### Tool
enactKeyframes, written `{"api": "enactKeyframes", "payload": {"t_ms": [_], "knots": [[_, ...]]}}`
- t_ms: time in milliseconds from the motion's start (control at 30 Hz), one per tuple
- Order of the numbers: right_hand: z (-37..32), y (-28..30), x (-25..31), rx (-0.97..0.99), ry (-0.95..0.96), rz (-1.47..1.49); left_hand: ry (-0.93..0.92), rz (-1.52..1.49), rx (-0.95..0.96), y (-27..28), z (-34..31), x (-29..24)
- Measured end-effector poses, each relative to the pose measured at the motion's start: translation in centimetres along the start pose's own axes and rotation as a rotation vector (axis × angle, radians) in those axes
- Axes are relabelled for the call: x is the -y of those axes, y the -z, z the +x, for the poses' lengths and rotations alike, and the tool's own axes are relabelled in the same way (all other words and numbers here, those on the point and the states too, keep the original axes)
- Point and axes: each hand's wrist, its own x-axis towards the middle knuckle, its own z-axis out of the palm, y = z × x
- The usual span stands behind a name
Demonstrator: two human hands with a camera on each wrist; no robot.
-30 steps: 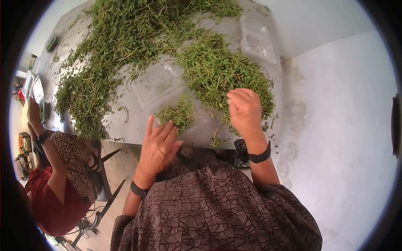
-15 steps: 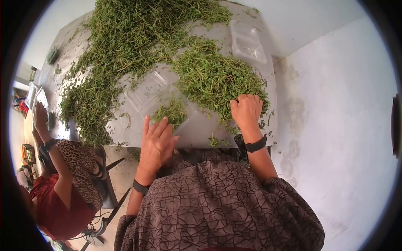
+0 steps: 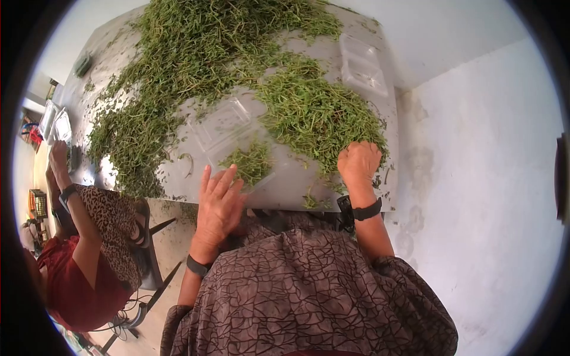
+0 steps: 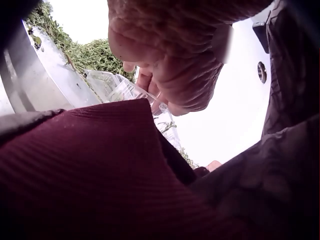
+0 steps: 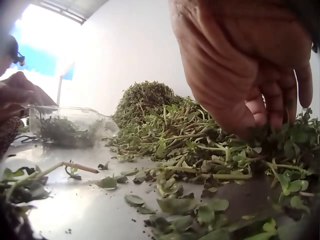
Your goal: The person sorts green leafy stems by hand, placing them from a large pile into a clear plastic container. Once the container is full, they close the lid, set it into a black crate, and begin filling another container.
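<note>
An open clear plastic container point(image 3: 265, 181) lies near the table's front edge, with a small heap of green sprigs point(image 3: 250, 161) in it and its lid point(image 3: 222, 123) folded back. At its near side my left hand point(image 3: 218, 206) touches the rim, fingers extended and spread; the left wrist view shows fingers against the clear wall point(image 4: 119, 85). My right hand point(image 3: 360, 169) is at the near right edge of a leafy pile point(image 3: 320, 113). In the right wrist view its fingers curl down into the stems and leaves, gripping some; the fingertips are partly hidden.
A larger spread of greens point(image 3: 184, 65) covers the table's back and left. An empty clear container point(image 3: 363, 68) lies at the back right, beside the wall point(image 3: 475, 148). Loose sprigs point(image 3: 312, 200) lie near the front edge. Another person point(image 3: 89, 267) sits at the left.
My right hand has moved down and slightly right at the pile, its fingers now among the greens. My left hand has stayed at the container. The head view has shifted a little.
</note>
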Motion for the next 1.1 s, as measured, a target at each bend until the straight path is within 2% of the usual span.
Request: {"api": "enactKeyframes", "payload": {"t_ms": [200,267,400,467,600,667,700,767,800,867,900,967,1000,1067,1100], "knots": [[-0.1,0.3,-1.0,-0.079,-0.023,0.078,-0.025,-0.033,0.01,0.3,0.1,-0.1],[0.0,0.8,-1.7,0.015,-0.126,0.221,-0.012,-0.042,0.019,0.3,-0.1,0.0],[-0.2,2.9,-2.5,0.007,-0.157,0.376,-0.019,-0.068,0.011,-0.1,-0.4,0.0],[-0.3,3.5,-2.8,-0.041,-0.222,0.617,-0.019,-0.058,0.001,-0.2,-0.5,0.1],[-0.2,5.3,-3.5,-0.041,-0.264,0.7,-0.006,-0.049,-0.002,-0.2,-0.4,-0.2],[0.4,7.2,-3.8,0.206,-0.522,0.964,0.006,-0.07,-0.007,-0.4,-0.4,-0.5],[0.6,7.7,-3.8,0.21,-0.519,0.965,0.01,-0.069,-0.008,-0.5,-0.5,-0.7],[1.1,8.2,-3.8,0.139,-0.435,1.352,0.005,-0.074,0.004,-0.7,-0.2,-1.0],[1.4,8.2,-3.8,0.134,-0.427,1.357,0.002,-0.068,-0.003,-1.0,-0.1,-1.2],[2.0,8.1,-3.7,0.279,-0.439,1.349,0.02,-0.078,0.021,-1.6,0.0,-1.9],[2.1,7.8,-3.8,0.284,-0.429,1.355,0.025,-0.07,0.016,-1.7,0.1,-2.2],[2.4,7.2,-3.8,0.313,-0.342,1.021,-0.02,-0.052,0.041,-1.9,0.7,-2.7],[2.6,7.3,-3.8,0.318,-0.335,1.029,-0.015,-0.042,0.04,-2.0,0.8,-2.9],[2.7,7.7,-3.9,0.315,-0.187,1.383,-0.022,-0.047,0.029,-2.2,0.9,-3.4],[2.6,7.7,-3.9,0.32,-0.184,1.389,-0.018,-0.04,0.028,-2.3,1.0,-3.6]]}}
